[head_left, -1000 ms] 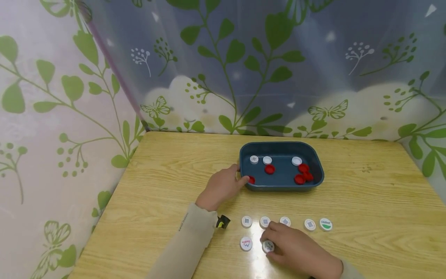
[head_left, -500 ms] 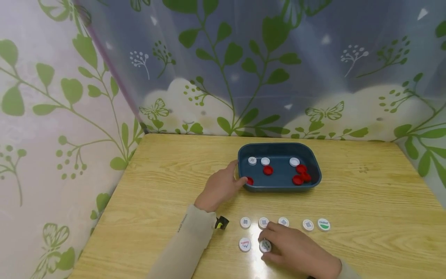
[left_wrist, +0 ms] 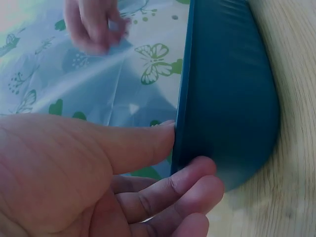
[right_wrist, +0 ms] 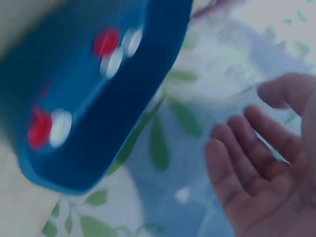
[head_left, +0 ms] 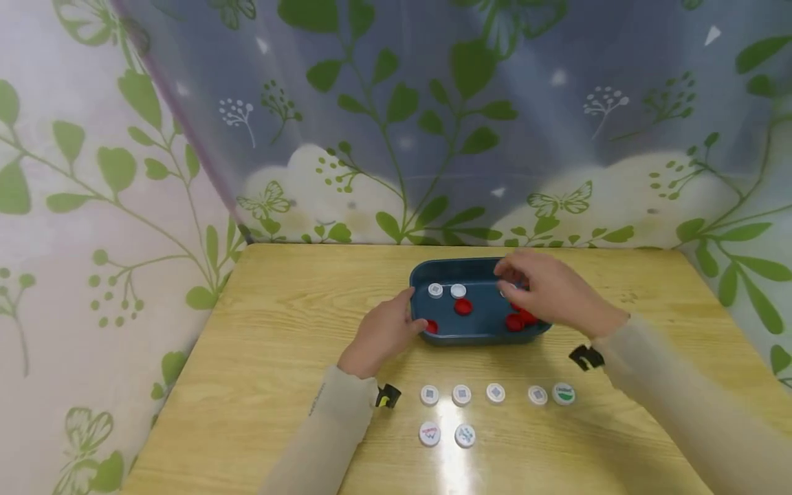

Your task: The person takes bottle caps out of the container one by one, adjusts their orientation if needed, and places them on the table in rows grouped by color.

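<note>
My left hand grips the left end of a blue plastic tray, thumb over the rim and fingers against the outer wall. Above the tray's right end is my right hand, its fingers loosely bent around nothing; the right wrist view shows the palm bare. Inside the tray lie white bottle caps and red bottle caps, some hidden behind the right hand. On the table in front, several white caps form a row, with a printed cap and another printed cap nearer me.
The wooden table ends at a leaf-patterned curtain behind the tray, and another patterned sheet hangs at the left. At the right end of the back row sits a green-and-white cap.
My right hand has let go of the printed cap in the front row and moved up and right, over the tray. My left hand keeps its grip on the tray.
</note>
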Tool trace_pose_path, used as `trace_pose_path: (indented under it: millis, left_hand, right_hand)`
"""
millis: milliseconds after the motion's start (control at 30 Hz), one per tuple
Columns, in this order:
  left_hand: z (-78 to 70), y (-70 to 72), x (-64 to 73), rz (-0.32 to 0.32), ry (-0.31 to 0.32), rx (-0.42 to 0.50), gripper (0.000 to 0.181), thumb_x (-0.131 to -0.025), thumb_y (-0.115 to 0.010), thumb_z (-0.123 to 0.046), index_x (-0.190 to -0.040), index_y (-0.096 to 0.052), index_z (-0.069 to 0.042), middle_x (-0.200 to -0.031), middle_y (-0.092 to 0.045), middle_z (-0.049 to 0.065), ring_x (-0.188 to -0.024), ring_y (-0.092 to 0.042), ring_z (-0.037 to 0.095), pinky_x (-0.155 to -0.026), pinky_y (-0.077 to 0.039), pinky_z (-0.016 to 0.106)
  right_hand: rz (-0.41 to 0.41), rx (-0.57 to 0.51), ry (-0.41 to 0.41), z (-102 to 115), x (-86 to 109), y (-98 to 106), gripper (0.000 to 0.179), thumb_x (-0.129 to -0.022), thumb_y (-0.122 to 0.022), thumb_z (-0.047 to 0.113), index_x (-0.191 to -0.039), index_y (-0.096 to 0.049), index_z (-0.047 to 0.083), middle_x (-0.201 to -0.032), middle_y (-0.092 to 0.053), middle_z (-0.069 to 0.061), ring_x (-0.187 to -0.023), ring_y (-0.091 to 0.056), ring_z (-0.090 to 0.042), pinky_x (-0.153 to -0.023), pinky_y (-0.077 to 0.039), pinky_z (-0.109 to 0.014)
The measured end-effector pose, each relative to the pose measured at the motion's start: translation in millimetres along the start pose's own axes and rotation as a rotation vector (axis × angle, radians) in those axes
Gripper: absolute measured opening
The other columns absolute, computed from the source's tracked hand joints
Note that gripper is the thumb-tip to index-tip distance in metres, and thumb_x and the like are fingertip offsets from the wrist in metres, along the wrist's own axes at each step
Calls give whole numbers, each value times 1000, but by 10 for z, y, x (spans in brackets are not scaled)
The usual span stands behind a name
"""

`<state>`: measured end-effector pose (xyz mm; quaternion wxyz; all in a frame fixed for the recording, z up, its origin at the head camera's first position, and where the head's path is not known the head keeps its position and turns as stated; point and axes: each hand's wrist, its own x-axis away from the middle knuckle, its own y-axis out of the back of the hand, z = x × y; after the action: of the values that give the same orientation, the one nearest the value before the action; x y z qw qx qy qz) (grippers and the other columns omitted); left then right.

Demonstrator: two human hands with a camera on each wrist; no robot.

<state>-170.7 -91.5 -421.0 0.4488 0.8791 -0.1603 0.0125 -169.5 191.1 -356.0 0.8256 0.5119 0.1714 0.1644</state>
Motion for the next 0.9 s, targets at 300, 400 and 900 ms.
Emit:
trace_pose_path:
  millis: [300, 400, 900]
  left_hand:
    - [20, -23, 1, 4, -10, -2, 68, -101, -69, -33, -158, -41, -8, -77, -60, -1, -65, -56, 15, -60, -42, 30]
    - [1, 1, 13, 8, -9, -3, 68, -101, -68, -32, -158, -41, -8, -78, -61, -1, -65, -56, 15, -60, -42, 30]
    - [-40, -8, 18, 16, 29, -25, 70, -101, -67, -34, -160, -38, -10, -70, -56, 1, -60, -53, 17, -57, -39, 30]
  right_hand:
    - [130, 161, -84, -392, -709, -21, 9, -99, -64, 14, -93, -70, 10, -86, -67, -3, -72, -56, -20, -69, -48, -41]
    - [214, 252, -136, -415, -769, -85, 12, -96, -69, 13, -85, -69, 8, -80, -65, -5, -68, -55, -21, -66, -48, -41]
    - [455, 362, -287, -469, -726, -353, 17, -89, -77, 17, -84, -69, 3, -90, -72, -12, -77, -66, -26, -71, -56, -46]
